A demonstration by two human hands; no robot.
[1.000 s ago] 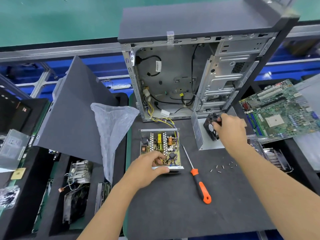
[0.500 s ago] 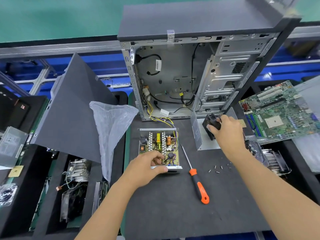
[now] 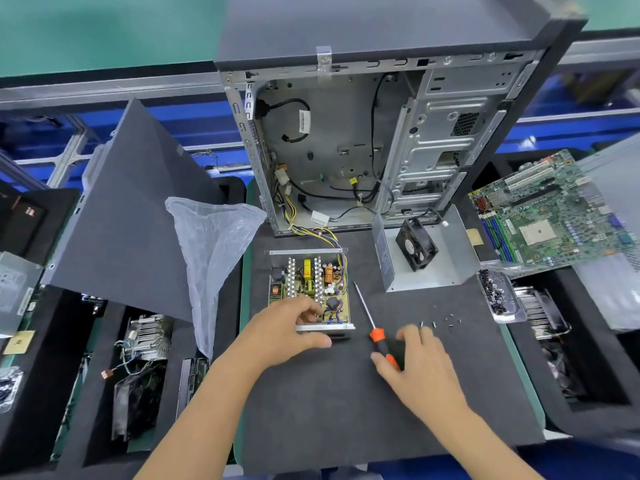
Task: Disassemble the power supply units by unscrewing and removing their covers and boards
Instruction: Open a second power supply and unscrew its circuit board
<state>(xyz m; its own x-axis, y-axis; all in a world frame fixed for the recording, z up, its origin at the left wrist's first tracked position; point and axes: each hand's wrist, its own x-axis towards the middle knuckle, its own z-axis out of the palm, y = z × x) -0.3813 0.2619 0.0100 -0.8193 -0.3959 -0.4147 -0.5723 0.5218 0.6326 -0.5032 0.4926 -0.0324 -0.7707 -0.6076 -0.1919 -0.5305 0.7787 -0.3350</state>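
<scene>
The opened power supply unit [image 3: 311,282] lies on the black mat [image 3: 339,417], its yellow board exposed and its wires running back into the computer case [image 3: 346,150]. My left hand [image 3: 284,330] grips the unit's near edge. My right hand [image 3: 422,368], blurred, closes thumb and fingers round the orange-and-black handle of the screwdriver [image 3: 363,306] just right of the unit. The removed metal cover [image 3: 446,268] stands at the right with the black fan [image 3: 417,244] leaning inside it. Several loose screws [image 3: 446,320] lie beyond my right hand.
A motherboard [image 3: 554,216] rests at the far right above a clear tub of screws [image 3: 497,296]. A plastic bag [image 3: 211,247] and a dark side panel [image 3: 131,209] stand at the left. Bins of heatsinks and parts flank the mat.
My right hand let go of the fan, which now leans in the cover, and came down and near onto the screwdriver handle. My left hand stayed on the unit.
</scene>
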